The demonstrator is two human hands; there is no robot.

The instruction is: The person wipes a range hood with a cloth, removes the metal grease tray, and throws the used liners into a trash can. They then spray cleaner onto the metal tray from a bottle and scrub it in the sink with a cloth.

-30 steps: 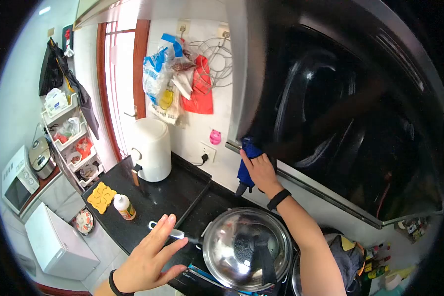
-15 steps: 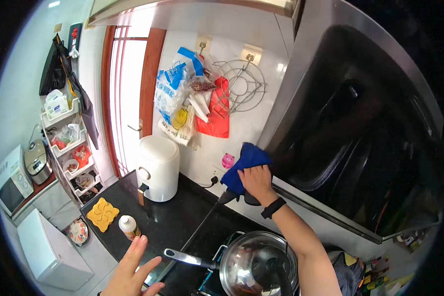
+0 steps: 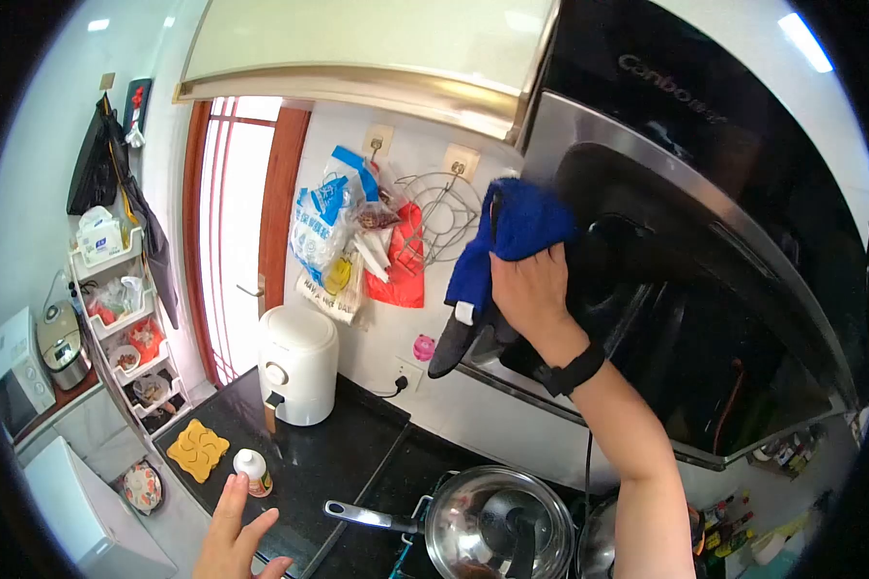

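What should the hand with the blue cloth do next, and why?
Probably the right hand should slide the blue cloth a little farther across the dark range hood. The hand has the cloth up at the hood's left side in this view, and shiny streaks, perhaps only reflections, show beyond it.

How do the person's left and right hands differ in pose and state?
The right hand holds a blue cloth at the range hood; the left hand, fingers spread, holds nothing visible. The right hand is high in view; the left hand is low, near a white-capped bottle. Both hands are bare.
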